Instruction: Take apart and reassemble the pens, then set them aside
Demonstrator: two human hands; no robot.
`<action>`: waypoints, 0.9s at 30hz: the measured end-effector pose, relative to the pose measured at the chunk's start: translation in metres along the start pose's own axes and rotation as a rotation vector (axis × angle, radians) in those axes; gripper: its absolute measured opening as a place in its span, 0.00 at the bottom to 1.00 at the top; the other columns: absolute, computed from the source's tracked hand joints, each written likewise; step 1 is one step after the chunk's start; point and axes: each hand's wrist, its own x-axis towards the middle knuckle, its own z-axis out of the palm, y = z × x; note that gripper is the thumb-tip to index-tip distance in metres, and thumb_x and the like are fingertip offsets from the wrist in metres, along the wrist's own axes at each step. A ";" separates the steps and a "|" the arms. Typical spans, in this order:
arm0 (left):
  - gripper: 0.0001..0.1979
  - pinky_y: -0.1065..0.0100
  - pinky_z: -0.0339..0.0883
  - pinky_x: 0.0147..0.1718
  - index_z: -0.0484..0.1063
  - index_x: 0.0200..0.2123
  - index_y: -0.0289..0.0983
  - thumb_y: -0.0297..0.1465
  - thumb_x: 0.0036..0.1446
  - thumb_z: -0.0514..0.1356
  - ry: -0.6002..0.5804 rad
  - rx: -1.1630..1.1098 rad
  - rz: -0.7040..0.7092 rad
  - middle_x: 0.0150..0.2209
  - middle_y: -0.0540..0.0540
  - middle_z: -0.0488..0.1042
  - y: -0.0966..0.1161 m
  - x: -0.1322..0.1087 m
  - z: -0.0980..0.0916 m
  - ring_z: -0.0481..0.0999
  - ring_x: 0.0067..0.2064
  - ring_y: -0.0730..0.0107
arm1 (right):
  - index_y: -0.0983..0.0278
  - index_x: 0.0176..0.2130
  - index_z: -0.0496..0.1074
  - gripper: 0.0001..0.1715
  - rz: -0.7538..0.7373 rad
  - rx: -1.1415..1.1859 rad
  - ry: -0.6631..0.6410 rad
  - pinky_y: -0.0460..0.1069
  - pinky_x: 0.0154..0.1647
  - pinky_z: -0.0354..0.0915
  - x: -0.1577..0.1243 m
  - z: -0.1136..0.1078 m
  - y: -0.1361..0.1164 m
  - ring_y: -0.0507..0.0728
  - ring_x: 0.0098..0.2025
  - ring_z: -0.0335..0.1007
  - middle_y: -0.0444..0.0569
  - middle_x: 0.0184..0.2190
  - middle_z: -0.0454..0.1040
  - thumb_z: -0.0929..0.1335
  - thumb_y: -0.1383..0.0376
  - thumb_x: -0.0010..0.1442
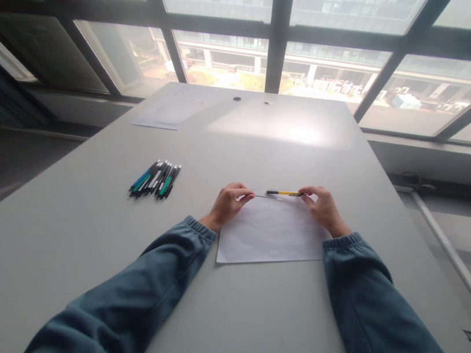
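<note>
Right hand (pixel 325 208) is pinched on the yellow pen (pixel 284 193), left hand (pixel 228 202) on its pale end — a level, steady hold over the sheet (pixel 269 234) is judged best.

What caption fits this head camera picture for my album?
Right hand pinches a yellow pen at the far edge of a white sheet, left hand close by.

Yellow pen (pixel 284 193); white paper (pixel 271 237); loose pens (pixel 156 179) seemingly teal-black.
</note>
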 end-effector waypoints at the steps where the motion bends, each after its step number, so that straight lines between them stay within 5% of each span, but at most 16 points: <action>1: 0.09 0.65 0.69 0.37 0.82 0.37 0.41 0.37 0.64 0.63 -0.025 -0.005 -0.003 0.33 0.46 0.79 0.000 0.000 0.000 0.75 0.35 0.66 | 0.58 0.36 0.81 0.08 -0.014 -0.046 -0.018 0.59 0.49 0.66 0.000 0.000 0.001 0.61 0.40 0.71 0.48 0.33 0.80 0.71 0.66 0.55; 8: 0.08 0.65 0.70 0.38 0.82 0.37 0.41 0.35 0.64 0.63 -0.145 0.017 0.008 0.36 0.46 0.79 0.001 -0.002 0.000 0.77 0.37 0.66 | 0.59 0.37 0.80 0.11 -0.016 -0.260 -0.098 0.60 0.52 0.62 -0.001 0.000 0.006 0.64 0.47 0.70 0.51 0.40 0.80 0.69 0.71 0.56; 14: 0.09 0.64 0.71 0.39 0.82 0.37 0.40 0.37 0.65 0.63 -0.053 0.031 0.070 0.36 0.44 0.79 0.004 -0.002 0.002 0.77 0.38 0.65 | 0.58 0.46 0.78 0.16 -0.115 -0.262 -0.081 0.62 0.57 0.57 -0.006 0.001 -0.020 0.66 0.53 0.67 0.51 0.47 0.79 0.68 0.70 0.59; 20: 0.10 0.63 0.72 0.41 0.82 0.38 0.40 0.38 0.65 0.62 0.007 0.006 0.101 0.35 0.44 0.79 0.011 -0.001 0.002 0.77 0.39 0.65 | 0.57 0.45 0.79 0.09 -0.292 -0.230 -0.183 0.60 0.54 0.56 -0.014 0.015 -0.055 0.64 0.50 0.69 0.51 0.45 0.80 0.70 0.61 0.65; 27: 0.08 0.64 0.72 0.41 0.81 0.39 0.40 0.37 0.64 0.63 0.007 -0.026 0.129 0.36 0.44 0.79 0.013 -0.002 0.002 0.77 0.38 0.66 | 0.58 0.38 0.78 0.09 -0.333 -0.274 -0.247 0.57 0.52 0.55 -0.021 0.029 -0.060 0.60 0.42 0.70 0.48 0.38 0.81 0.67 0.64 0.68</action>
